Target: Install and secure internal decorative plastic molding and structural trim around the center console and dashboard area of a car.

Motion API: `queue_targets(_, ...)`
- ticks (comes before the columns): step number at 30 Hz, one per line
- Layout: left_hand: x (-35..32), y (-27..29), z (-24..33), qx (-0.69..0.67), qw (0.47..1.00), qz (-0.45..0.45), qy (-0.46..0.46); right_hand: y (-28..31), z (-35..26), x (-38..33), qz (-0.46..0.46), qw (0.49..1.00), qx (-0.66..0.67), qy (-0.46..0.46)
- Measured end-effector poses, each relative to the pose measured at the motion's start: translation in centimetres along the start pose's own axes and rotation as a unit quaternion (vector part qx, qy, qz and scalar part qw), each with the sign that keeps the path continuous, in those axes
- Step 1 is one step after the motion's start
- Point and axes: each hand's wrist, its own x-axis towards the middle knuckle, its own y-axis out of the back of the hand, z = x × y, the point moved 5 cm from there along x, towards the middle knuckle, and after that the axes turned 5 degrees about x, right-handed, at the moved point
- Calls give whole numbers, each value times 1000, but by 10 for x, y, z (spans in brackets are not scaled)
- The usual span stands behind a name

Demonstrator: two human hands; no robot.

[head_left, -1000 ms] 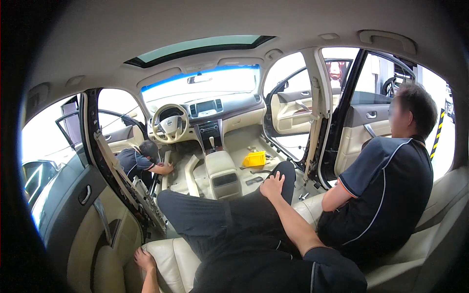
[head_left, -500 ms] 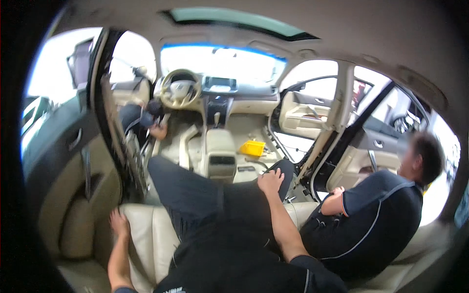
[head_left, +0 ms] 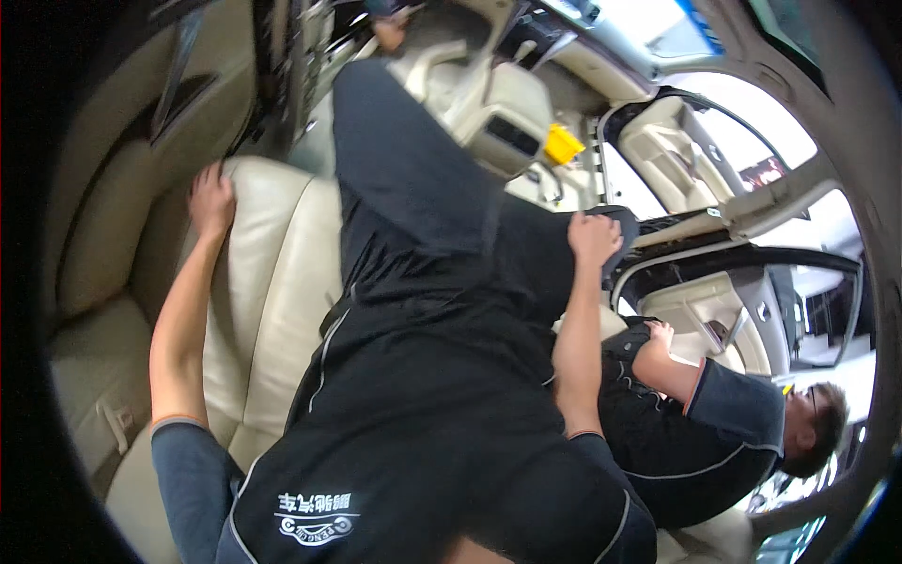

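Observation:
My left hand lies at the front outer edge of the cream leather seat cushion, next to the door side. Its fingers are stretched forward along the edge, and nothing loose is in it. On my right knee, over the black trousers, rests my right hand. The fingers are loosely bent over the cloth and hold no object. Both of my arms are nearly straight.
A person in a black and grey shirt sits close on my right. Ahead are the centre console and a yellow bin. The right doors stand open. Another person's hand shows at the front left.
My view has tipped downward and tilted, so the dashboard has mostly left the picture. Both my hands stay at the same places, on the seat edge and the knee.

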Motion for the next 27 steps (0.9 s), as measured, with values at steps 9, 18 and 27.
queue_targets(9, -18, 1, -2, 12, 999, -25, -16, -10, 21, -20, 48, 996, 76, -23)
queue_targets(18, -13, 23, 9, 1, 1000, -12, -11, -3, 21, -16, 56, 989, 129, -49)
queue_targets(27, -10, 9, 3, -4, 1000, -1, -11, -4, 16, -13, 43, 990, 124, -49)
